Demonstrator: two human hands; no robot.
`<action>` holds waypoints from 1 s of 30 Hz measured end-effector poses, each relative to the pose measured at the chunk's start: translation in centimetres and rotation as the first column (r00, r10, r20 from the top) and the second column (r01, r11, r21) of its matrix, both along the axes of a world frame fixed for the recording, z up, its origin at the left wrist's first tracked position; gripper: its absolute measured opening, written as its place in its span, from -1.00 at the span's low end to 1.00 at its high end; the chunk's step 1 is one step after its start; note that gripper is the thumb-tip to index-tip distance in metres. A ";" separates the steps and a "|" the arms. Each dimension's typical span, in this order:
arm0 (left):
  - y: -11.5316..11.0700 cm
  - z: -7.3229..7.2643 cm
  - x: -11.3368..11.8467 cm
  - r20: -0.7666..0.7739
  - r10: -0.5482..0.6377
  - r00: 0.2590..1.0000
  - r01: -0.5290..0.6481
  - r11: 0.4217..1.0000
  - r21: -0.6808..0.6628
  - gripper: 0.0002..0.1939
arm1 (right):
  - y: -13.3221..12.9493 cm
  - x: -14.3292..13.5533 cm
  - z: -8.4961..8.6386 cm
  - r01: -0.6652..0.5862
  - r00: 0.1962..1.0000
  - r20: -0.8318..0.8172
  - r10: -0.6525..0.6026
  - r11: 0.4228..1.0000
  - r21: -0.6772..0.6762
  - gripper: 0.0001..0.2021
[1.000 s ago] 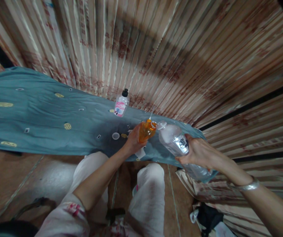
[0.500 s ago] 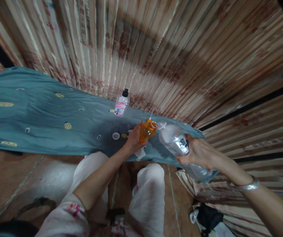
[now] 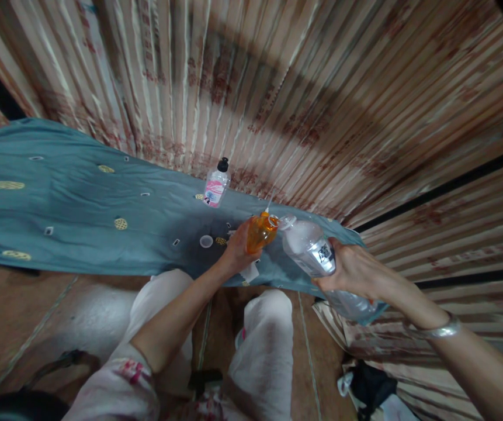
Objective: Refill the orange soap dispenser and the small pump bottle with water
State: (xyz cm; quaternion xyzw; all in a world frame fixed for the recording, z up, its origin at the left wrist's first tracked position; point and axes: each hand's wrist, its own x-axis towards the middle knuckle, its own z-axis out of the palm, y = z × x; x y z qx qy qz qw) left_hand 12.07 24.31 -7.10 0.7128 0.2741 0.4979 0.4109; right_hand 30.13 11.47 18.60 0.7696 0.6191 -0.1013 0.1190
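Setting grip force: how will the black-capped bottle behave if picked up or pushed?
The black-capped bottle looks like smooth, clear plastic, so probably slightly squeezable and perhaps slippery. Taller than wide on creased cloth, it may tip if pushed near its cap. Weight unclear.

Trousers [image 3: 269, 336]: one pair, white, loose, softly creased cloth. Left sleeve [image 3: 113, 389]: left of the trousers, pale, loose, short—pinkish-red blotched pattern near its hem. Top's lower front [image 3: 211, 408]: between the trouser legs, pale with reddish pattern, detail blurred. Bracelet [image 3: 446, 327]: well right of the trousers, silver-coloured, smooth broad band—worn near the right wrist.
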 end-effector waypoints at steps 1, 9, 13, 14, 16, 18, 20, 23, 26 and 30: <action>-0.1 0.1 0.0 -0.002 -0.002 1.000 0.002 1.000 -0.006 -0.09 | 0.0 0.0 0.0 0.003 1.000 -0.001 -0.003 1.000 -0.002 -0.46; -0.2 0.3 -0.1 -0.006 -0.012 1.000 0.011 0.999 -0.039 -0.05 | 0.0 0.2 -0.2 -0.016 1.000 -0.004 0.016 1.000 0.001 -0.48; -0.1 0.0 -0.1 0.021 -0.010 1.000 0.011 1.000 -0.029 -0.05 | 0.0 0.4 -0.3 -0.025 1.000 -0.017 0.025 1.000 0.017 -0.50; -0.1 0.0 -0.1 0.026 -0.009 1.000 0.010 1.000 -0.028 -0.05 | 0.0 0.4 -0.3 -0.023 0.999 -0.022 0.024 1.000 0.020 -0.50; -0.1 0.0 -0.1 0.025 -0.008 1.000 0.008 1.000 -0.020 -0.05 | 0.0 0.3 -0.2 -0.015 1.000 -0.025 0.016 1.000 0.022 -0.51; -0.1 0.1 -0.2 0.016 -0.006 1.000 0.006 1.000 -0.002 -0.05 | -0.1 0.2 -0.1 -0.004 0.999 -0.033 0.005 1.000 0.015 -0.51; -0.1 0.3 -0.2 0.006 -0.009 1.000 0.009 1.000 0.013 -0.06 | 0.0 0.1 -0.1 0.001 0.999 -0.035 0.000 1.000 0.013 -0.53; -0.1 0.4 -0.3 0.001 -0.016 1.000 0.016 1.000 0.002 -0.06 | 0.0 -0.1 0.1 0.001 0.999 -0.032 0.000 1.000 0.008 -0.56; -0.1 0.3 -0.4 0.001 -0.013 1.000 0.013 1.000 -0.027 -0.06 | 0.0 -0.3 0.3 0.003 0.999 -0.033 -0.003 1.000 -0.003 -0.57; 0.0 0.1 -0.1 -0.003 -0.015 1.000 0.015 0.999 -0.029 -0.07 | 0.1 -0.5 0.3 0.016 1.000 -0.011 -0.017 1.000 -0.006 -0.54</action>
